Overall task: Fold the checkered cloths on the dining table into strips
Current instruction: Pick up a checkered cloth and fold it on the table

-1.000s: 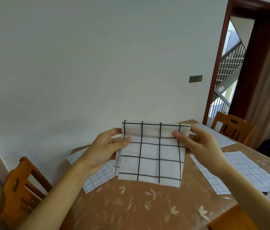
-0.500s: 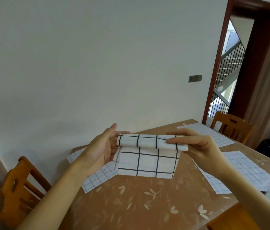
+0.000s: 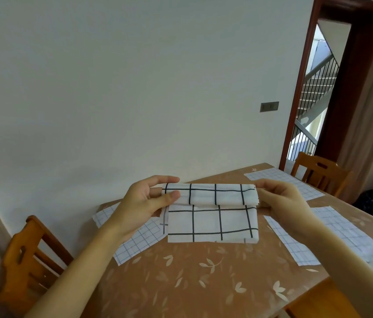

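A white cloth with a wide black check (image 3: 213, 222) lies on the brown dining table (image 3: 192, 278), its far part folded over toward me into a band. My left hand (image 3: 145, 206) pinches the left end of that band between thumb and fingers. My right hand (image 3: 282, 201) pinches the band's right end. Three flat cloths with a fine blue check lie around it: one at the left (image 3: 135, 242) partly under the black-check cloth, one at the right (image 3: 332, 235), one at the far right (image 3: 284, 182).
A wooden chair (image 3: 32, 260) stands at the table's left side and another (image 3: 318, 175) at the far right corner. A plain wall runs along the table's far edge. An open doorway with stair railings (image 3: 313, 106) is at the right.
The cloth's top edge, held up a second ago, has been folded down toward me over the lower part. Both hands came lower and closer to the table with it.
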The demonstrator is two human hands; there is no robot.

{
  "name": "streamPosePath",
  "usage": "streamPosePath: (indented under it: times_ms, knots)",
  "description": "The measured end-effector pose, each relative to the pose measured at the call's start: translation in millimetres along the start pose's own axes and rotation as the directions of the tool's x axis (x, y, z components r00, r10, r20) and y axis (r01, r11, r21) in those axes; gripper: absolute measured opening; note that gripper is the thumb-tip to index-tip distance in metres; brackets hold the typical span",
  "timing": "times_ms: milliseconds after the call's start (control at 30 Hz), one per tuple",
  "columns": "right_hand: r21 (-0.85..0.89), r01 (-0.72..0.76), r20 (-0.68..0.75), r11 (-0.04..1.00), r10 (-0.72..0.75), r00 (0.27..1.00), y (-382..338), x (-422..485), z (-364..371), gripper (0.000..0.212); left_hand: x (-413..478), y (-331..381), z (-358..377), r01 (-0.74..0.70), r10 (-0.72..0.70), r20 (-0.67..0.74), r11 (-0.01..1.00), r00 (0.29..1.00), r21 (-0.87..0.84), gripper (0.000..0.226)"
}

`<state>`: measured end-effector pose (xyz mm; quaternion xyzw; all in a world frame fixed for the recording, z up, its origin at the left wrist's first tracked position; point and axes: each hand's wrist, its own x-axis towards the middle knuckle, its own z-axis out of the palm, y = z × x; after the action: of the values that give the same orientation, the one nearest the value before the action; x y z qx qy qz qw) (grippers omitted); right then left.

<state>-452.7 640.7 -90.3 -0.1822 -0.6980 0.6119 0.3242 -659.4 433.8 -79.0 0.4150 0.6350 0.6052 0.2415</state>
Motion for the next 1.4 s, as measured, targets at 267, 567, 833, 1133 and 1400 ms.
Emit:
streamPosePath:
  times_ms: [267,567,833,1133,1400]
  knots:
    - [0.005,-0.134,0.220,0.991,0.129,0.967,-1,-6,5,0.030,2,-4,6,-0.070,0.085,-0.097,0.986,0.992,0.154,0.032]
    - [-0.033,0.188,0.124,0.982,-0.183,0.975,3,-15,4,0.023,-1,-2,10,0.372,-0.352,0.141,0.913,0.925,-0.165,0.057]
    - [-0.114,0.229,0.205,0.967,-0.202,0.958,16,-15,-3,0.027,4,-15,2,0.281,-0.264,0.166,0.956,0.950,-0.089,0.038]
    - [0.026,-0.085,0.240,0.996,0.076,0.968,32,-18,-2,0.034,2,-23,4,0.205,-0.208,0.140,0.978,0.968,0.030,0.037]
    - [-0.120,-0.074,0.230,0.990,0.100,0.968,48,-23,11,0.060,5,-25,16,-0.001,-0.226,0.364,0.849,0.904,0.529,0.044]
